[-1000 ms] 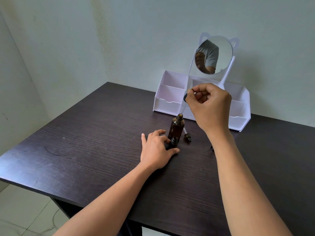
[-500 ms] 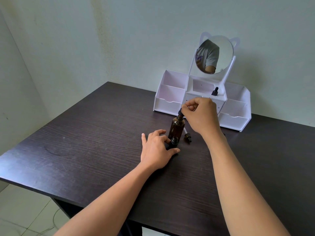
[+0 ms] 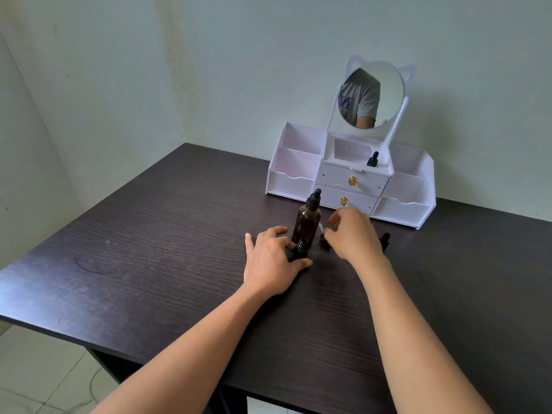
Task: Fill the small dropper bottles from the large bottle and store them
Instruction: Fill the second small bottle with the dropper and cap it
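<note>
Standing on the dark wood-grain table (image 3: 155, 252), the large amber glass bottle (image 3: 307, 224) wears its black dropper cap. The left hand (image 3: 273, 259) pinches a small open dark bottle (image 3: 301, 248) touching the large bottle's front. The right hand (image 3: 355, 234) curls over a loose black dropper (image 3: 326, 244); its grip cannot be told.

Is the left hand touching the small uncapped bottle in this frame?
Touching. The head view shows the left hand with its thumb and fingers pressed against the sides of the small bottle.
</note>
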